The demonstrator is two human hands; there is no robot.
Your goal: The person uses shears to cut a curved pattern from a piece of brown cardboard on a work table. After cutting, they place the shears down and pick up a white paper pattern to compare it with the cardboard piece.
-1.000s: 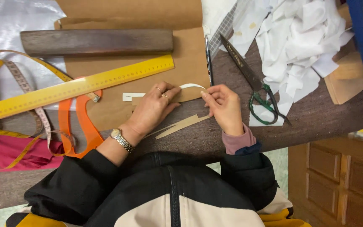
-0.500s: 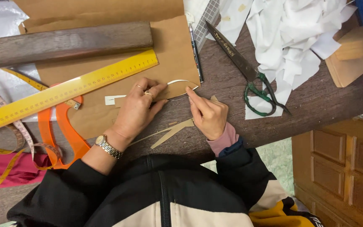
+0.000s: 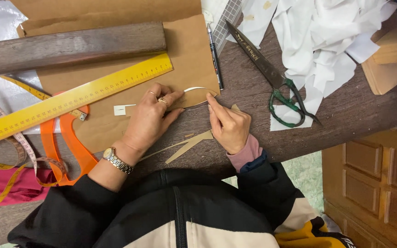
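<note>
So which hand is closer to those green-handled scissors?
The right hand. It rests just left of the scissors with bare table between them, while the left hand lies farther left on the brown paper.

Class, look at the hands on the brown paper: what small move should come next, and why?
Probably press the white strip flat. It arches up off the brown paper between the left hand and the right hand, which pin the paper's edge.
</note>
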